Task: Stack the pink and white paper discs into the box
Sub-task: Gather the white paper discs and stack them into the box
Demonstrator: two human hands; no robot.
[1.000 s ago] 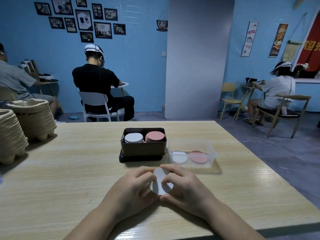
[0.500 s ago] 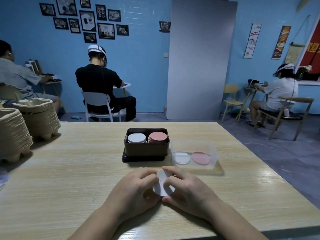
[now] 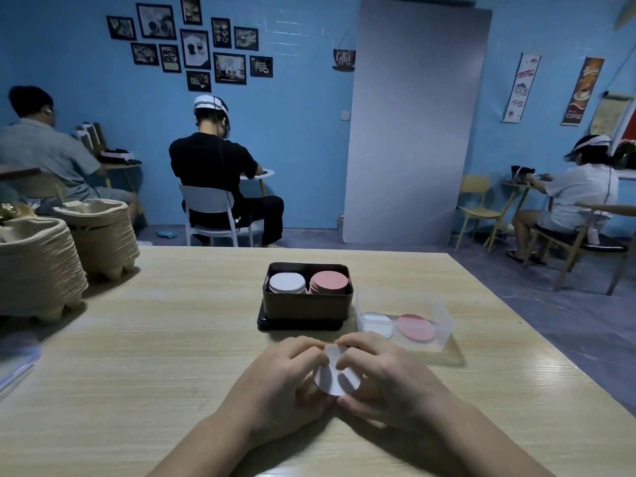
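A white paper disc (image 3: 333,375) is held just above the table near its front edge, pinched between my left hand (image 3: 280,380) and my right hand (image 3: 385,376). Both hands' fingers curl over the disc's edges. Behind them stands a dark box (image 3: 306,306) on a black lid, holding a white disc stack (image 3: 287,282) on the left and a pink disc stack (image 3: 328,282) on the right. To its right sits a clear plastic box (image 3: 444,318) with a white disc (image 3: 378,323) and a pink disc (image 3: 414,327) inside.
Two stacks of pulp egg trays (image 3: 41,266) stand at the table's left edge. A transparent sheet lies at the far left front. Three seated people work at small tables by the blue wall; chairs stand on the right.
Both hands keep hold of the white disc at the same spot; the fingers have shifted slightly on it. The camera view has tilted a little.
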